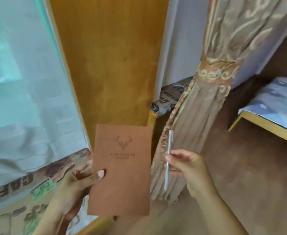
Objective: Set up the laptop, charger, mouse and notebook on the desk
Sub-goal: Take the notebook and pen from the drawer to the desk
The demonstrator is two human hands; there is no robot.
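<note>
Left hand [79,180]: grasps the notebook at its left edge, thumb pressed flat across the front cover, fingers hidden behind it.
Notebook [122,170]: brown cover stamped with a deer-head emblem and a line of blurred lettering; held upright in the air, near centre, closed.
Right hand [188,168]: pinches a pen between thumb and fingertips, right of the notebook and apart from it.
Pen [167,160]: slim, pale, translucent; nearly vertical, its upper end standing above the fingers, its lower end below them.
Curtain [207,106]: beige patterned fabric gathered by a tie band, hanging directly behind the pen.
Wooden panel [108,61]: orange-brown, upright, far behind the notebook.
Printed cloth [20,192]: near left, bearing the letters "CAFE".
Stool [271,112]: far right, wooden frame with a blue-white cover, standing on the brown floor [249,184].
</note>
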